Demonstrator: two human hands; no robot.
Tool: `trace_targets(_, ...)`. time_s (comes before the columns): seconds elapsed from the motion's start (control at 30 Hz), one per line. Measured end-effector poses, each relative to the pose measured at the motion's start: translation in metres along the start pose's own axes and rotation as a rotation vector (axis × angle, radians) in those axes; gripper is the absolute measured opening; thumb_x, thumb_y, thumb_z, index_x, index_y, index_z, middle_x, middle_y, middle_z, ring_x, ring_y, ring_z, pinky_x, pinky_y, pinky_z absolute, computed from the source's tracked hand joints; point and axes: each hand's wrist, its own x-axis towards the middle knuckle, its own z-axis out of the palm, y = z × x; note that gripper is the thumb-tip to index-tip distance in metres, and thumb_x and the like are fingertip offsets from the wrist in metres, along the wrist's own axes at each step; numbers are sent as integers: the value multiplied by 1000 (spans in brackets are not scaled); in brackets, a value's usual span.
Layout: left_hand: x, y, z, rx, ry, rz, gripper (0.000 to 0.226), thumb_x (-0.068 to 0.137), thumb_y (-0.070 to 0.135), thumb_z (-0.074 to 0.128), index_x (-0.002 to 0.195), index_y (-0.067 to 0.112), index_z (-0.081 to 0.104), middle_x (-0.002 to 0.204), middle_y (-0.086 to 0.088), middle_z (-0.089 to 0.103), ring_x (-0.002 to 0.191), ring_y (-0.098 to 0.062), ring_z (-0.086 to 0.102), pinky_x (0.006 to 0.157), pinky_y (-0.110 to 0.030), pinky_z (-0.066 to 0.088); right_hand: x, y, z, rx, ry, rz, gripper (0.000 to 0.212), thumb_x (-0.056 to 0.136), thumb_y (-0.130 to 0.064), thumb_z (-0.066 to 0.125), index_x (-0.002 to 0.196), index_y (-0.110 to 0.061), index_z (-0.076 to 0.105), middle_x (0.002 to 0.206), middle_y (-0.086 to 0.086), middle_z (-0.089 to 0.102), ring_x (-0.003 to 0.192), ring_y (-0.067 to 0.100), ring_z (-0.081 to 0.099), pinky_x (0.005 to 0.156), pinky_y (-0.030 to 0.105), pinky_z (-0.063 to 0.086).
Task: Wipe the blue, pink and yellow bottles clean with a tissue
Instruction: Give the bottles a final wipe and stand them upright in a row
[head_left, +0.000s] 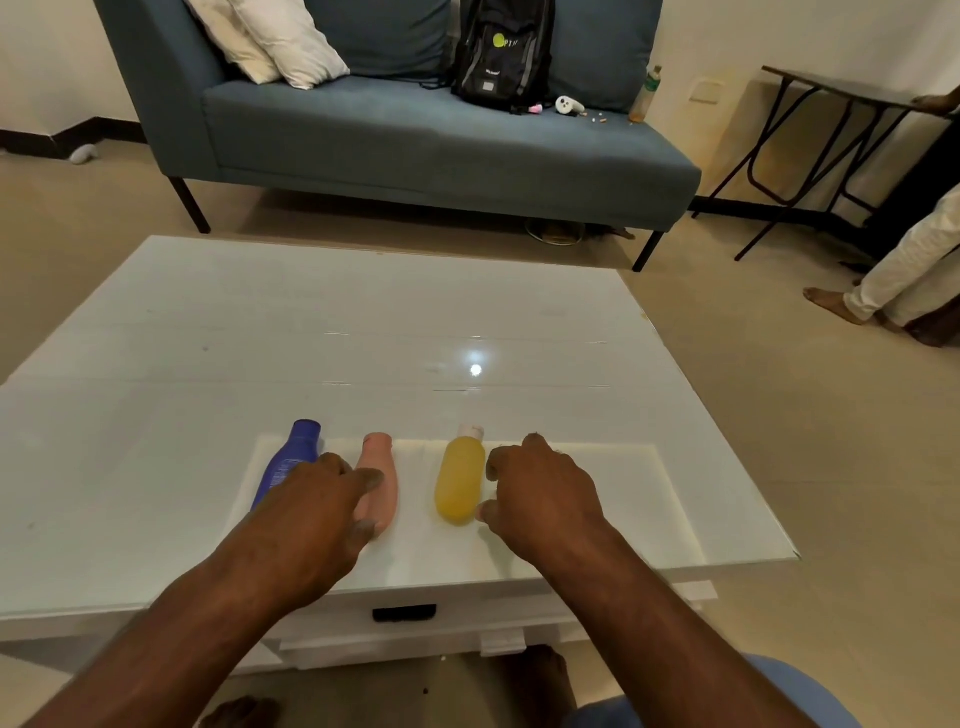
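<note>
Blue bottle (291, 462), pink bottle (380, 480) & yellow bottle (459, 478) are lying side by side, caps away, on a white tissue (597, 488) at the near edge of the white tabletop (363, 332). Left hand (317, 512) is hovering over blue/pink w/ fingers loosely spread, holding nothing; right hand (540, 493) is sitting just beside yellow, fingers curled, thumb near its base, contact unclear. Blue sofa (415, 140) w/ black backpack (501, 52) is sitting behind

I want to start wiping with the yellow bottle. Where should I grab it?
Grip the yellow bottle round its wide middle, coming from above on its right, where the right hand hovers. It lies flat, cap pointing away, with free space on both long sides.
</note>
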Motion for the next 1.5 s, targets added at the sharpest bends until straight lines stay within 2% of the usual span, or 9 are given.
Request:
trace_targets(0.23, 0, -28, -9, 94, 74, -105, 76, 84, 42, 70, 148, 38, 29, 148, 1, 41, 128, -21, 46, 102, -36, 46, 0, 3, 3, -29, -31, 1, 47, 93, -40, 77, 135, -25, 62, 141, 5, 51, 123, 27, 60, 96, 39, 56)
trace_targets(0.43, -6, -45, -5, 48, -127, -189, 90, 81, 20, 74, 150, 39, 21, 148, -8, 27, 122, -26, 49, 100, -35, 50, 6, 1, 12, -92, -107, -21, 41, 96, -21, 72, 136, -21, 61, 136, 6, 56, 120, 27, 64, 94, 34, 52)
trace_targets(0.6, -12, -42, -9, 20, -307, -203, 120, 69, 22, 87, 153, 43, 5, 163, -3, -12, 146, -30, 26, 110, -40, 42, 11, 1, 16, -65, -47, -54, 28, 97, -18, 68, 124, -20, 67, 125, 6, 64, 112, 25, 68, 89, 31, 51)
trace_targets(0.83, -3, -46, -11, -124, -65, -219, 79, 84, 14, 73, 150, 28, 31, 156, -2, 24, 118, -16, 52, 97, -22, 41, 8, -1, 5, 93, 92, -82, 19, 99, -20, 62, 115, -19, 71, 111, 3, 72, 101, 21, 68, 75, 27, 43)
trace_targets(0.93, -2, -42, -9, -66, -37, -216, 80, 81, 5, 74, 147, 26, 35, 159, -7, 14, 125, -23, 52, 102, -26, 42, 5, -4, 2, 151, 110, -99, 20, 100, -24, 63, 118, -19, 70, 113, 2, 72, 103, 22, 67, 77, 27, 42)
trace_targets(1.1, 5, -41, -16, -83, 254, -206, 36, 83, 17, 75, 116, 23, 62, 153, -8, 33, 107, -25, 62, 90, -34, 53, 1, -5, -1, 342, 174, -139, 18, 101, -25, 65, 117, -20, 70, 112, 2, 74, 101, 21, 68, 84, 33, 56)
trace_targets(1.27, -5, -27, -32, -100, 574, -15, 46, 85, 35, 73, 125, 16, 62, 134, -3, 59, 120, -25, 47, 89, -32, 44, -6, -13, -7, 650, 445, -334, 15, 103, -36, 67, 114, -27, 63, 101, -9, 75, 91, 9, 70, 78, 28, 58)
trace_targets(1.4, -11, -6, -30, -286, 560, 117, 44, 86, 34, 70, 127, 21, 62, 121, 0, 67, 110, -20, 58, 93, -24, 38, -16, -27, -2, 622, 730, -645, 18, 97, -10, 75, 115, -11, 75, 111, 2, 75, 102, 15, 69, 90, 23, 57)
trace_targets(1.5, -12, 3, -24, -358, 542, 150, 43, 85, 37, 64, 123, 16, 65, 116, -5, 70, 104, -23, 61, 91, -26, 38, -18, -33, 4, 525, 835, -736, 22, 94, -2, 75, 116, -5, 78, 115, 11, 75, 108, 22, 68, 94, 25, 56)
